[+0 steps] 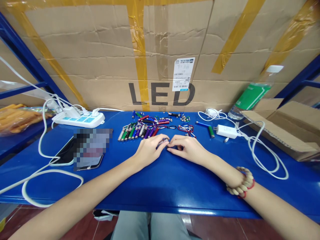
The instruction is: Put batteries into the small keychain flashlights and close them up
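Head view is showing two hands working near each other above the blue table (160, 186). The left hand (150, 147) is holding a small shiny tube (164, 141) between thumb and fingers. The right hand (187, 147) is curving with its fingertips close together, just beside the tube's end; whether these are gripping something, I cannot tell. Beyond the left hand, coloured tubes (137, 132) are lying in a row, and a white charger (226, 131) is resting farther right.

Large black "LED" on cardboard box (107, 60), white label (183, 74) with print too small to read
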### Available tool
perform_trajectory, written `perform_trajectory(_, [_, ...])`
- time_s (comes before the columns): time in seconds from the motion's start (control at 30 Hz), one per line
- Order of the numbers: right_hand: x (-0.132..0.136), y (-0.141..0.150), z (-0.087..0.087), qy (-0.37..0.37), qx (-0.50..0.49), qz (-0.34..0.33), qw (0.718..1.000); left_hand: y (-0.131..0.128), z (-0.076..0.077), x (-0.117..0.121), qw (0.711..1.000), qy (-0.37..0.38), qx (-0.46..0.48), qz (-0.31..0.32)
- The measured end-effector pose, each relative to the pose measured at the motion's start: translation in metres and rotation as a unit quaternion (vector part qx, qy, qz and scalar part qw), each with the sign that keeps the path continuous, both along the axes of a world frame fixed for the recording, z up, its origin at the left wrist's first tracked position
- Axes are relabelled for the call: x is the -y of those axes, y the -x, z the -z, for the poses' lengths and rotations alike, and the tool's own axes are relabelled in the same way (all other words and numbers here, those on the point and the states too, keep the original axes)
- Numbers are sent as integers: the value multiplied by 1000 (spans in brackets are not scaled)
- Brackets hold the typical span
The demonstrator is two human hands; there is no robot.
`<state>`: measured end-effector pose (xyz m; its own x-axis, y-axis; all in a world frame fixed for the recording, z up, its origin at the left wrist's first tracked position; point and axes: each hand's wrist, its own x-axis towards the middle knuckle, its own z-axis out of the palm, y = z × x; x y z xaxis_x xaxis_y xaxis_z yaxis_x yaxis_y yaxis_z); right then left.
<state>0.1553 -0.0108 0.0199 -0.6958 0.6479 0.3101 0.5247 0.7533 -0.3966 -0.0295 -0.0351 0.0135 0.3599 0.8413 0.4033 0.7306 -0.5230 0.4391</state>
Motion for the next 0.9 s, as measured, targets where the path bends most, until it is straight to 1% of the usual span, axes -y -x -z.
perform_trajectory(0.17, [0,0,0,2,4,5,1000,0,-1,0,1000,0,-1,-2])
perform_trajectory(0.3, [-2,-2,2,-1,-9,14,1000,0,-3,1,1000,14,-4,-7])
perform_trajectory(0.37, [-4,-3,2,0,-43,31,999,1,-4,0,1000,23,-5,-15])
perform_trajectory(0.43, [-5,-3,2,-1,-101,59,993,1,-4,0,999,27,-5,-23])
perform_trajectory(0.5, [-6,-3,1,3,-168,86,982,1,-3,-1,999,28,-2,-23])
perform_trajectory(0.57, [-7,-2,0,20,-220,96,971,1,-3,-2,999,31,0,-17])
perform_trajectory(0.67, [-5,-1,-1,46,-253,77,963,1,-2,-2,1000,31,1,2])
perform_trajectory(0.8, [-4,0,-1,60,-254,42,964,1,1,-3,1000,21,-11,9])
perform_trajectory(0.9, [-5,-1,0,73,-249,32,965,2,2,-3,1000,9,-20,13])
